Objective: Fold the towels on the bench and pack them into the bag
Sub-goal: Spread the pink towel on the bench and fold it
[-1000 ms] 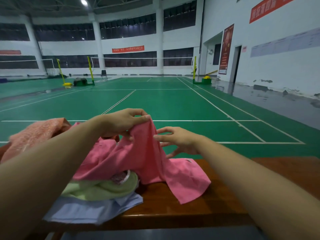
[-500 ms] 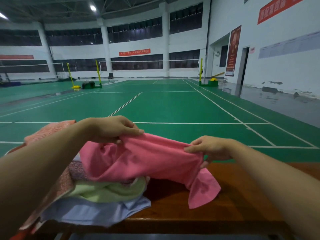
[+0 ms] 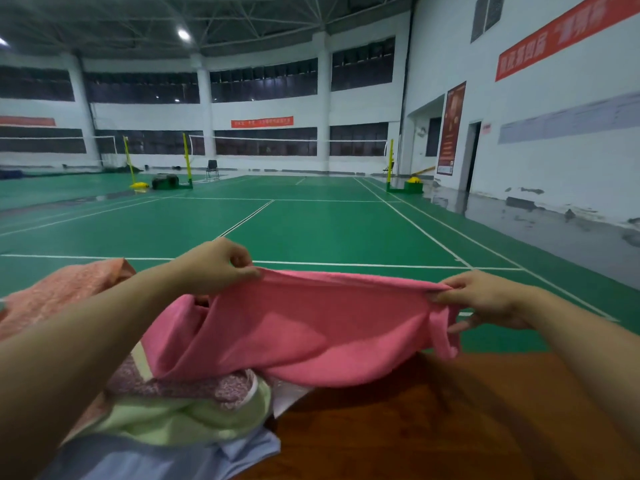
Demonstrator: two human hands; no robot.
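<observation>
Pink towel, held stretched over the bench, folding not yet begun.

Left hand (image 3: 221,263) pinches one end of the pink towel (image 3: 311,327) along its top edge, fingers curled onto the cloth; right hand (image 3: 485,299) pinches the other end, thumb and fingers pressed together on a gathered bit. The hands are held well apart, probably to pull the top edge taut and find the corners for a first fold. The towel's lower part sags and trails onto the pile (image 3: 180,410) of unfolded towels at the left end of the bench (image 3: 415,431): a green one, a pale blue one at the front edge, a patterned one, an orange one behind the left arm. No bag is in view. Bare wood lies under the right arm, a likely spot for folding.
</observation>
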